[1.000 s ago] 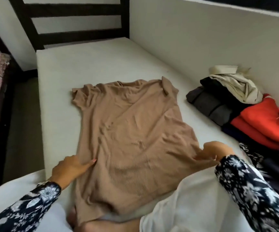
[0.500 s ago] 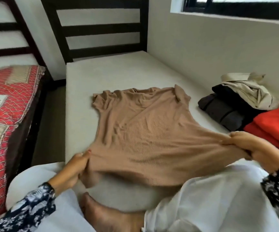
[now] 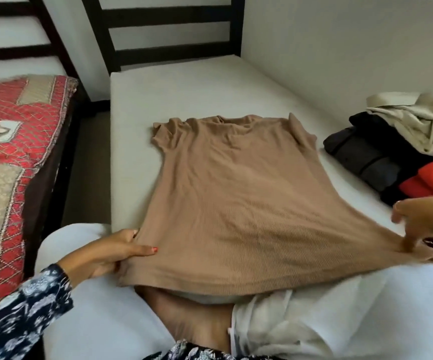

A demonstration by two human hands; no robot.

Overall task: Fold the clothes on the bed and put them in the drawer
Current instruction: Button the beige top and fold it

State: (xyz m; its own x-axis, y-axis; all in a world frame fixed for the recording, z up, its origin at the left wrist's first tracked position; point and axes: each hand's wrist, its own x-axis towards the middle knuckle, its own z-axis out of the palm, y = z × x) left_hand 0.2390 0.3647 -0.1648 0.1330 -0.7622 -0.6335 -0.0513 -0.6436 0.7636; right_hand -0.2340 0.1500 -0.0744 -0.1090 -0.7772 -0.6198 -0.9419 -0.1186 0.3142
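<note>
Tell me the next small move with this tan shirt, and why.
Probably lower the hem flat onto the mattress. The tan shirt lies spread, collar away, while the left hand and right hand grip its bottom corners, pulled taut over the lap; no fold shows yet.

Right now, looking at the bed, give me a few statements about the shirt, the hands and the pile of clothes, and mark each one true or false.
1. The tan shirt lies spread out on the white mattress, collar end away from the person. True.
2. The left hand holds nothing. False: it grips the shirt's lower left corner, thumb on top.
3. The right hand holds the shirt's lower right corner. True: its fingers pinch the cloth there.
4. The shirt is already folded in half. False: it is still a single open layer, stretched between the hands.
5. The pile of clothes lies on the left side of the shirt. False: it lies on the right, near the wall.
</note>
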